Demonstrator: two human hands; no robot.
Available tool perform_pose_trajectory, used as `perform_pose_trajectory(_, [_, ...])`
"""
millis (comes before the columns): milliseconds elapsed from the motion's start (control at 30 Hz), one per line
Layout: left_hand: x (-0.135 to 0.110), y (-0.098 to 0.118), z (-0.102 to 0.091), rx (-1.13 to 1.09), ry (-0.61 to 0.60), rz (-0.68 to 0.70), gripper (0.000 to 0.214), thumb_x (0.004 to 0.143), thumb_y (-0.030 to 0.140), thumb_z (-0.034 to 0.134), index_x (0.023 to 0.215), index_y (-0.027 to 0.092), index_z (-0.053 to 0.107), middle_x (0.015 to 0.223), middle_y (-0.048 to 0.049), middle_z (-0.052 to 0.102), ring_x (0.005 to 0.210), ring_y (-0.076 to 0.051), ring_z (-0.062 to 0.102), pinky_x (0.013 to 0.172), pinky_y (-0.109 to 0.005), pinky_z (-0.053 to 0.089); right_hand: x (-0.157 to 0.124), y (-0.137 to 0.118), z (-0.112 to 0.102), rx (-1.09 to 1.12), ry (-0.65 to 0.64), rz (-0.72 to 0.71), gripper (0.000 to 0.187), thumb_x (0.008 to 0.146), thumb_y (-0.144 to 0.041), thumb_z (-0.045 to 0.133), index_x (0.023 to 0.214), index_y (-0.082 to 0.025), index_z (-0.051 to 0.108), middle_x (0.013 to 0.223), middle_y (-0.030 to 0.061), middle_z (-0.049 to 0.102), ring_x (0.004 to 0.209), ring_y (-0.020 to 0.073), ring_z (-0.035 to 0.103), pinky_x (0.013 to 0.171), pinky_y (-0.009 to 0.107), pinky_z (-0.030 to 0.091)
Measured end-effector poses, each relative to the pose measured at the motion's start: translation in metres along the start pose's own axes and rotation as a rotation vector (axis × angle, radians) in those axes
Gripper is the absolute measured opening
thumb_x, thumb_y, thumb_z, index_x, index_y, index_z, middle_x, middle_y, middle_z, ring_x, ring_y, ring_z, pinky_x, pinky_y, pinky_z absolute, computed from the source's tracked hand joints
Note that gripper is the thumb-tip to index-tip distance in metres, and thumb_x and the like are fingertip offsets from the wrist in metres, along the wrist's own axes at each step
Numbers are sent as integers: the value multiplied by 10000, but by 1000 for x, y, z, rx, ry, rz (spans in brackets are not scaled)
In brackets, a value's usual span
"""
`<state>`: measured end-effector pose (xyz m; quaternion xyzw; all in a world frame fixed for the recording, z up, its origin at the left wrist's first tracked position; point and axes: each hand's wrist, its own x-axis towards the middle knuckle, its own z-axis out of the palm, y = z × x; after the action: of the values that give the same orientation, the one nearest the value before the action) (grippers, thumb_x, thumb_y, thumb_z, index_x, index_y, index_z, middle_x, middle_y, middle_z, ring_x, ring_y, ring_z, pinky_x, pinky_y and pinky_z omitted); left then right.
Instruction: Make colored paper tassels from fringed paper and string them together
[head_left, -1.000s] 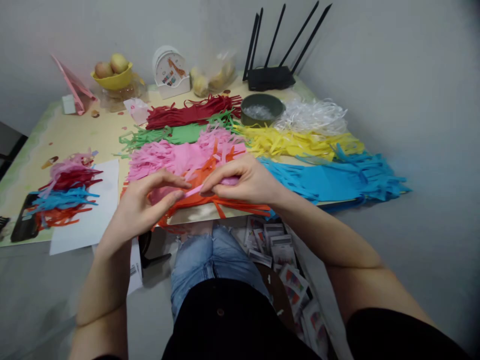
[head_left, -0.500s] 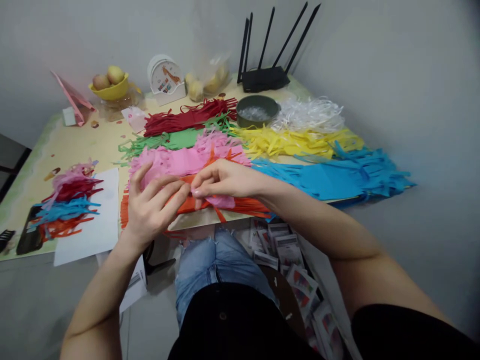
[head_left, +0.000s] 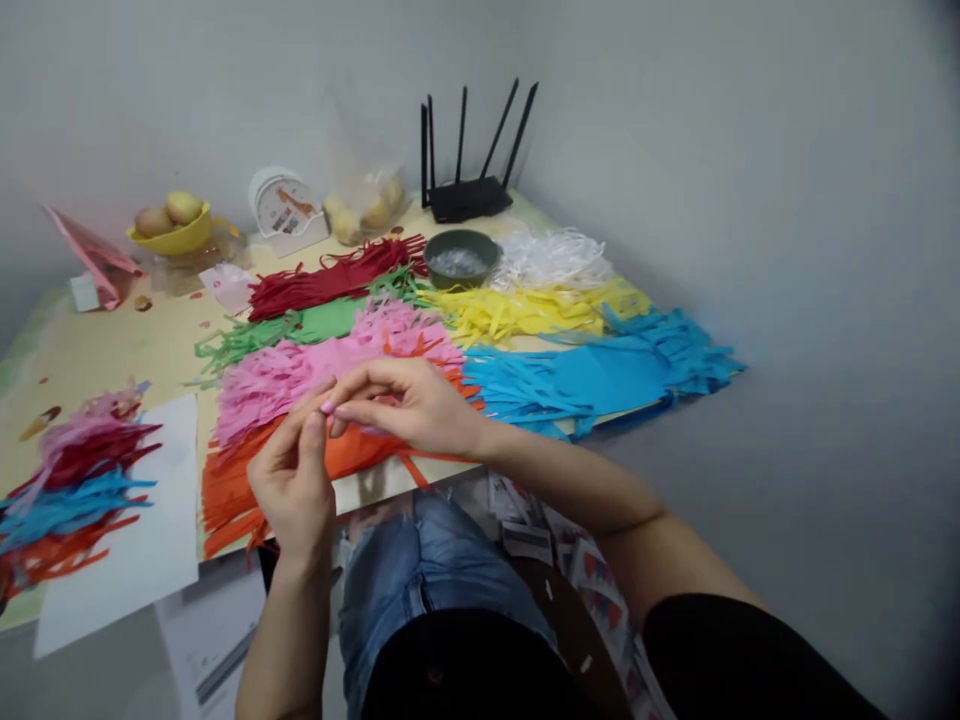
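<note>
Left hand point(head_left: 294, 485) has rolled thumb-up since the earlier frame, its fingers now closed with the thumb on a pink strip point(head_left: 328, 407); right hand point(head_left: 420, 408) pinches the same strip, apparently for joint control. Orange fringed paper point(head_left: 232, 485) lies behind, partly hidden. Beyond, pink fringed paper point(head_left: 259, 385), green fringed paper point(head_left: 330, 320) and red fringed paper point(head_left: 326, 288) form rows, presumably keeping colours separate; farthest stands a router point(head_left: 469, 198).
</note>
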<state>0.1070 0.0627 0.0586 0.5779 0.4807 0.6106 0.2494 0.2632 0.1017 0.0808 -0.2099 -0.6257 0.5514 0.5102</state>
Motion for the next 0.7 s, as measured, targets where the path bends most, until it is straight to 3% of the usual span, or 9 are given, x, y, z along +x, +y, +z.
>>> perform_pose_trajectory(200, [19, -10, 29, -61, 267, 74, 144, 869, 308, 737, 883, 171, 779, 899, -46, 792, 902, -211, 753, 914, -376, 591, 7, 2, -7, -515, -20, -222, 142, 991, -243, 576, 1009, -165, 693, 1022, 55, 765, 943, 140, 708, 901, 271, 547])
perform_pose_trajectory(267, [24, -5, 27, -44, 410, 220, 107, 875, 268, 716, 854, 174, 763, 854, -26, 780, 899, -209, 748, 1004, -440, 557, 21, 4, -29, -669, -52, -310, 183, 999, -265, 572, 1035, -161, 718, 1065, 64, 772, 1011, 154, 696, 955, 281, 520])
perform_pose_trajectory(333, [24, 3, 13, -92, 484, 317, 76, 852, 250, 721, 811, 188, 737, 771, 9, 743, 815, -189, 724, 1049, -486, 532, 44, 6, -72, -840, 24, -278, 243, 1006, -307, 559, 1066, -148, 733, 1084, 70, 773, 1030, 166, 691, 952, 283, 509])
perform_pose_trajectory(367, [22, 7, 3, -152, 443, 305, 82, 837, 261, 731, 784, 200, 721, 715, 27, 710, 748, -175, 695, 1045, -495, 536, 58, 9, -100, -944, 127, -188, 282, 1017, -326, 533, 1088, -142, 735, 1086, 72, 772, 1003, 169, 693, 918, 281, 513])
perform_pose_trajectory(433, [14, 13, -18, -277, 124, 119, 156, 820, 319, 753, 724, 218, 683, 603, 44, 620, 638, -156, 620, 982, -479, 574, 87, 19, -161, -1261, 296, 137, 399, 1070, -320, 389, 1173, -116, 715, 1152, 102, 757, 1029, 187, 693, 931, 300, 500])
perform_pose_trajectory(467, [8, 14, -26, -277, 26, 54, 167, 828, 335, 748, 726, 218, 686, 612, 32, 618, 644, -158, 613, 953, -460, 585, 100, 25, -191, -1426, 311, 340, 397, 1072, -285, 373, 1228, -122, 699, 1224, 108, 736, 1108, 196, 677, 983, 306, 482])
perform_pose_trajectory(533, [-1, 13, -34, -234, -32, -39, 146, 856, 321, 733, 764, 211, 708, 709, -1, 666, 734, -168, 648, 934, -412, 589, 118, 42, -240, -1492, 274, 517, 300, 1015, -202, 497, 1137, -72, 738, 1192, 170, 737, 1145, 253, 675, 1020, 349, 478])
perform_pose_trajectory(600, [-6, 7, -33, -221, -13, -94, 128, 876, 304, 724, 794, 206, 720, 755, -18, 685, 815, -177, 673, 926, -372, 588, 126, 62, -272, -1519, 207, 639, 229, 981, -236, 603, 1109, -95, 730, 1179, 150, 728, 1124, 244, 680, 1015, 390, 511])
perform_pose_trajectory(700, [-7, -4, -27, -220, -83, -173, 179, 883, 335, 730, 765, 202, 713, 640, -2, 634, 764, -164, 666, 851, -308, 601, 127, 88, -294, -1559, 131, 757, 317, 972, -356, 650, 1203, -140, 662, 1239, 108, 672, 1110, 217, 666, 972, 432, 561])
